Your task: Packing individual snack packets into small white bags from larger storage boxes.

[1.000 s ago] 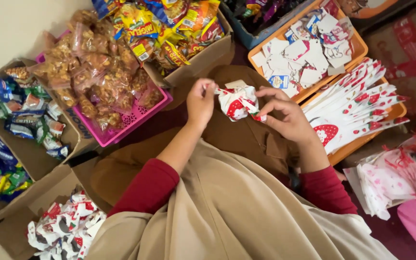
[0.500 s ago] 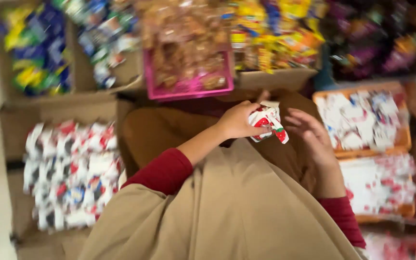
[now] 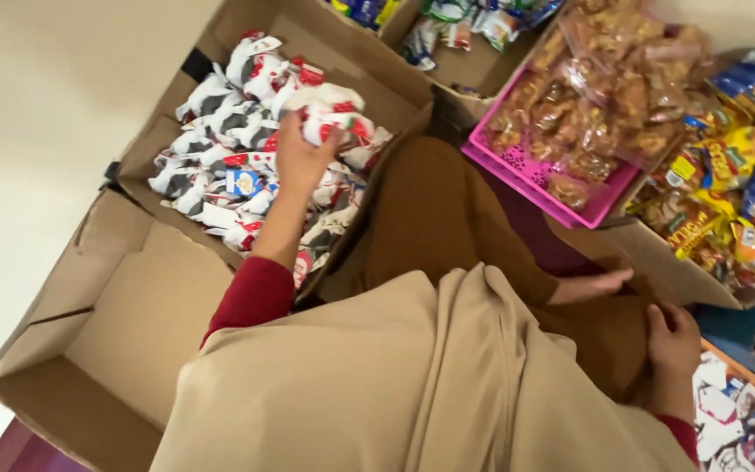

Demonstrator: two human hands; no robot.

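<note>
My left hand (image 3: 297, 156) reaches out to the left and grips a stuffed white-and-red packet (image 3: 332, 109). It holds the packet just above a cardboard box (image 3: 143, 147) filled with several similar white, red and black packets (image 3: 220, 188). My right hand (image 3: 673, 343) rests flat on my brown-clothed lap at the right, holding nothing. Red sleeves and a beige cloth (image 3: 412, 385) cover my arms and front.
A pink basket (image 3: 530, 185) with clear bags of brown snacks stands ahead. Right of it is a box of yellow snack packets (image 3: 714, 210). An orange tray of white packets (image 3: 744, 419) sits bottom right. An empty cardboard box (image 3: 133, 332) lies bottom left.
My view swung left. My left hand carried the packet from in front of me over to the cardboard box. My right hand let go of it and dropped to my lap.
</note>
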